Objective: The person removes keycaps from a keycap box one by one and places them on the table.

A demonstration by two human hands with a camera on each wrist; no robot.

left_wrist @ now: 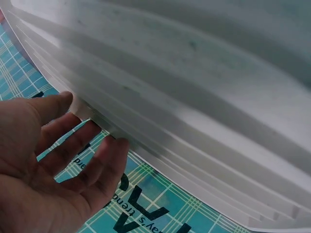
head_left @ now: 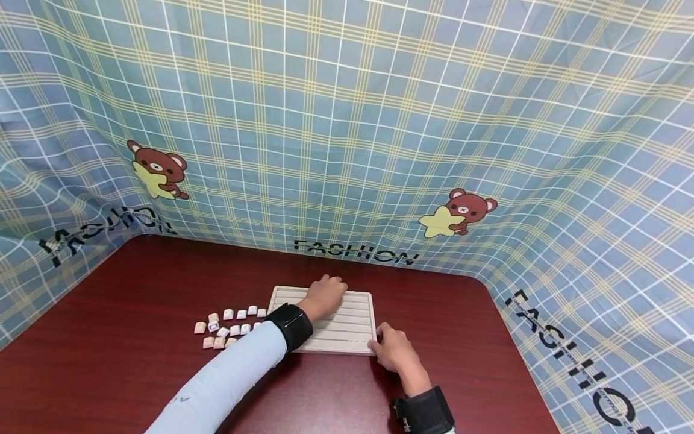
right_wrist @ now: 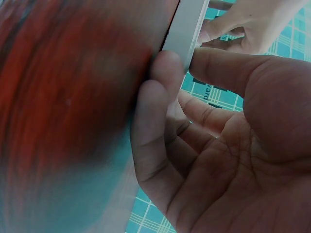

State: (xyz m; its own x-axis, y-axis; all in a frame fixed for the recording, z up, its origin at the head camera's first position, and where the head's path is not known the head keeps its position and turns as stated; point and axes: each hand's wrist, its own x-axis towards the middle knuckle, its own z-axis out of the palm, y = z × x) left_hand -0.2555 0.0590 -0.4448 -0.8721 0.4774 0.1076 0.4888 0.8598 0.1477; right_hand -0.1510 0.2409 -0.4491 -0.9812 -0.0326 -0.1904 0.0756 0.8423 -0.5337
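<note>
A shallow white tray with parallel ridges lies on the table in the head view. My left hand reaches across it and pinches the far rim; in the left wrist view the thumb is at the ridged face and the fingers curl at the outer edge. My right hand holds the near right corner, thumb on one side and fingers on the other. Left of the tray, small white and peach keycaps lie loose in rough rows, some partly hidden by the left forearm.
The dark red wooden table spreads around the tray. Behind and beside it hangs a blue checked cloth with bear prints and lettering. Black bands circle both wrists.
</note>
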